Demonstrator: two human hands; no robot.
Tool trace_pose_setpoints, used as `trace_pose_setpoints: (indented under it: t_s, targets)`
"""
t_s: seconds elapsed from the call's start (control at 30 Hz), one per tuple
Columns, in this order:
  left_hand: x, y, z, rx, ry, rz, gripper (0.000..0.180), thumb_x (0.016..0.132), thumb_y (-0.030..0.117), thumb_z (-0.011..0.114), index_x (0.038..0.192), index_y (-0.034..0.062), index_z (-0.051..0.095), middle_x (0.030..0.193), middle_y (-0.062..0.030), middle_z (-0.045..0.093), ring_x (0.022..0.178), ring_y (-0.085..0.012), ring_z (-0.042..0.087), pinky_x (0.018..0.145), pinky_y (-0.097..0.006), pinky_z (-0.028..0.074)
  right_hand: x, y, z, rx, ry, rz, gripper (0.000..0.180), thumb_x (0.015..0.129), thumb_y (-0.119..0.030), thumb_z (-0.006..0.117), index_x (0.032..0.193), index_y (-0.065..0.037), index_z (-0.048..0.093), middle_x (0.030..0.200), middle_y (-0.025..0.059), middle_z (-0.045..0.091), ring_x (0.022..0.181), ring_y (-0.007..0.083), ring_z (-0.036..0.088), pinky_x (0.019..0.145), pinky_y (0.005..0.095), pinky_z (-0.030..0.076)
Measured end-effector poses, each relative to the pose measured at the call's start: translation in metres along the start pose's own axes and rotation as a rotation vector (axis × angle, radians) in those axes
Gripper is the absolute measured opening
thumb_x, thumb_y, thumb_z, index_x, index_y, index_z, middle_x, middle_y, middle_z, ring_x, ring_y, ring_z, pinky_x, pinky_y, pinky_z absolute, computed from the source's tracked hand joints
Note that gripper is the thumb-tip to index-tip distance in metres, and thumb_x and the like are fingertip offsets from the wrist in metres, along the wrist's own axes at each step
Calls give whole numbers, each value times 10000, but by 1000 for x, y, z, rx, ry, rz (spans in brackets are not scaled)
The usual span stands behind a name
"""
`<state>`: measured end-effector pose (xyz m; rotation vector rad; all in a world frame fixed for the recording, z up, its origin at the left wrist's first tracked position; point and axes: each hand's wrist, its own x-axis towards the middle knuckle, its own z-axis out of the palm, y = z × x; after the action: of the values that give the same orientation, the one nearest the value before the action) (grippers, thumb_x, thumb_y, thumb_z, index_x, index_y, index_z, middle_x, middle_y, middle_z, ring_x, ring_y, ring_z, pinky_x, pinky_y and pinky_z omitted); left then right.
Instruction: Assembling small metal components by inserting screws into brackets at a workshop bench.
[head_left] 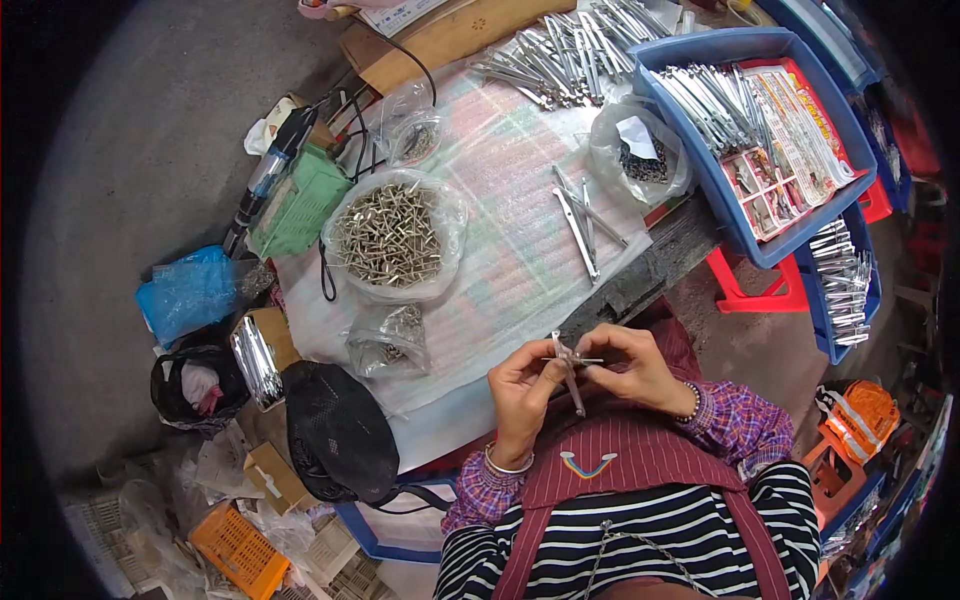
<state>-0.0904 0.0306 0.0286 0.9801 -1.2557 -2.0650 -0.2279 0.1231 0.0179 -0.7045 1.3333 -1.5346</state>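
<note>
Two-handed work on a silver metal linkage (573,387) is in hand; the piece is held above the apron, just off the near edge of the sheet-covered worktable (490,235); its long strip is tilted, with a thin rod-like part lying crosswise near its upper portion.

Left hand (522,395): thumb and fingertips are brought together in a pinch on the linkage; right hand (642,372): thumb and forefinger are likewise closed, with the linkage gripped about the crosswise part (exact contact is partly hidden by the fingers).

The step is judged to be fitting or adjusting of the crosswise part; the next move seems to call for both pinches being kept steady and the parts being held in line.

On the worktable, loose metal linkages (577,235) are laid just ahead of the hands; headed metal pins (388,235) are held in a clear plastic bag (454,262) farther left; more silver strips (700,105) are heaped in a blue tray (720,42) at right.
</note>
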Motion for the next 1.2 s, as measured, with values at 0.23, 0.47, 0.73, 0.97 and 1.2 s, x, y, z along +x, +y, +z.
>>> trace_pose_setpoints:
  t_s: [0.23,0.47,0.73,0.97,1.2]
  targets:
    - [-10,22,-5,-28,-204,-102,159,832,47,635,946,-59,602,805,-56,623,697,-98,574,642,-217,467,15,-16,-16,-650,42,-637,306,630,79,639,917,-24,610,900,112,588,909,288,585,783,355,472]
    - [-10,6,-7,241,-123,48,128,803,-33,615,927,-64,605,806,-58,613,709,-94,584,608,-204,464,28,-35,-3,-142,100,-240,678,655,-10,768,1255,-37,452,1188,55,464,1133,166,484,924,307,434]
    - [-2,-6,-9,333,27,239,117,832,-3,603,933,-63,600,798,-32,614,710,-78,561,645,-193,444,4,-22,9,57,-68,74,600,714,4,724,1258,5,471,1109,73,548,993,120,552,842,250,492]
    - [-4,-6,-5,269,55,220,169,835,36,635,967,-61,595,845,-43,624,749,-82,571,686,-202,456,-5,8,9,45,-70,189,371,765,8,667,1119,32,559,875,54,638,794,88,601,690,224,506]
    - [-3,-9,-2,163,66,122,212,824,19,641,1010,-65,584,871,-55,624,765,-96,586,706,-208,468,-9,8,16,146,6,233,231,780,-22,656,993,46,596,832,39,645,748,65,588,635,203,484]
